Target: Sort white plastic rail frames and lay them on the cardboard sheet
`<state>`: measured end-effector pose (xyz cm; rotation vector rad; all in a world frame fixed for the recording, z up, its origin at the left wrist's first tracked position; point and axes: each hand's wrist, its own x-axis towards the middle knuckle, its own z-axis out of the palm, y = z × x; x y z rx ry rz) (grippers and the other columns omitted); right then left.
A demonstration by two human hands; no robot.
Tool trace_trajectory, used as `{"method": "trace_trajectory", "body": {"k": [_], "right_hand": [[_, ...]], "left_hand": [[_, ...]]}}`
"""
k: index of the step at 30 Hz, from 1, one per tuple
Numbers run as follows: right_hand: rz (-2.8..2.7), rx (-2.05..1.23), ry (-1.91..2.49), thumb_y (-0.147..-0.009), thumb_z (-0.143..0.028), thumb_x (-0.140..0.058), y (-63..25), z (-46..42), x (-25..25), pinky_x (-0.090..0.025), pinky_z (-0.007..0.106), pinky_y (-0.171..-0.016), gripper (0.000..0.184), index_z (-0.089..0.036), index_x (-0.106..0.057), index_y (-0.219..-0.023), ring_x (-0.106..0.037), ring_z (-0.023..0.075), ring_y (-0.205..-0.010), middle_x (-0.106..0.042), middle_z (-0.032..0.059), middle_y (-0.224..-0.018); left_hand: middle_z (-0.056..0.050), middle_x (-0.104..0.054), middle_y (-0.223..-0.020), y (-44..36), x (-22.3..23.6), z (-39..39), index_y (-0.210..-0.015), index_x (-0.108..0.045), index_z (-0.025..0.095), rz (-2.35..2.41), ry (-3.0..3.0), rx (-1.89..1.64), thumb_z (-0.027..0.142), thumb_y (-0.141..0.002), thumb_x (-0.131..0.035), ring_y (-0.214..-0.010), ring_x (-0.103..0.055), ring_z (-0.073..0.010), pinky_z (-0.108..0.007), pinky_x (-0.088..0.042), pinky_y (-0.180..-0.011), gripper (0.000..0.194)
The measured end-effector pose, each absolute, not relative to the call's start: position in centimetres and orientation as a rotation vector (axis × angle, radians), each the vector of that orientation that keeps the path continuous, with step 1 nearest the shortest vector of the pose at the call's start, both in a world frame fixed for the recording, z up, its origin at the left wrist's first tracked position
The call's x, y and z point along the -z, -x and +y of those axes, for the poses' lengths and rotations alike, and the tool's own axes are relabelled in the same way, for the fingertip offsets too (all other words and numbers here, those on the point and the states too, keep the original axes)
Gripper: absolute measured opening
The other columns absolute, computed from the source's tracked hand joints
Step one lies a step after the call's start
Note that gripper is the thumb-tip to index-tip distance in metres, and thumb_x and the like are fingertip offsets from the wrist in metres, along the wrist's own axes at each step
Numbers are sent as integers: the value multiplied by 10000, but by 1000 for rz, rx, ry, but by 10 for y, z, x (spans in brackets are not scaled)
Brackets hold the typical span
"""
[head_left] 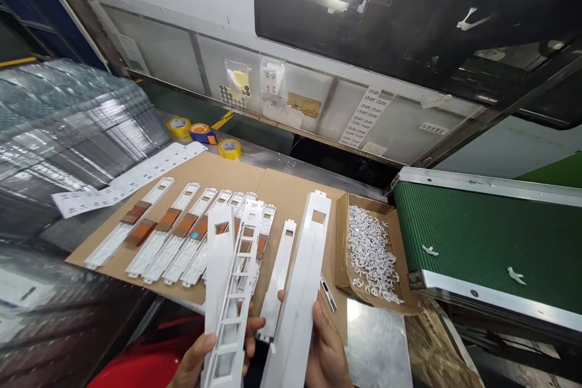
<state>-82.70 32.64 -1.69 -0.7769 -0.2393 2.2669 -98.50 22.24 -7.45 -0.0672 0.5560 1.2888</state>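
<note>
My left hand grips a white plastic ladder-shaped frame at its lower end, with a solid white strip alongside it. My right hand holds a long white plastic strip with a square window near its top. Between my hands, a narrower white strip rests over the cardboard sheet. Several similar white strips, some with brown patches, lie side by side on that sheet. A cardboard box of small white clips stands just beyond my right hand.
A green conveyor belt with white clips on it runs at the right. Tape rolls sit on the far ledge. A tall stack of clear plastic sheets rises at the left, and a metal plate lies at the front.
</note>
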Motion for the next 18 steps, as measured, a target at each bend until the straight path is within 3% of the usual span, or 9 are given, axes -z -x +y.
{"method": "trace_trajectory", "body": {"k": [4,9,18], "right_hand": [[-187,-2312,802,-789,-376,-529,828,327,19,-412,415,-840,362,-144,-511,-1066,-577,230,-853,-612,129,-1021],[-248,-2304,881,-760,-391,-570,830,328,26,-423,454,-812,334,-172,-541,-1011,-587,254,-844,-626,127,-995],[-155,-2250,983,-739,-337,-626,829,331,40,-474,363,-740,531,-250,-412,-1216,-597,213,-838,-649,52,-956]], "left_hand": [[-148,-603,-845,988,77,221,-1113,-537,56,560,48,-1317,438,-669,-572,-672,-541,-189,-248,-439,-586,587],[-131,-596,-788,987,77,222,-1058,-566,51,524,27,-1345,464,-662,-585,-673,-523,-172,-243,-438,-583,573],[-122,-584,-788,984,76,228,-1053,-547,89,595,-13,-1276,485,-651,-594,-644,-541,-178,-256,-418,-579,566]]}}
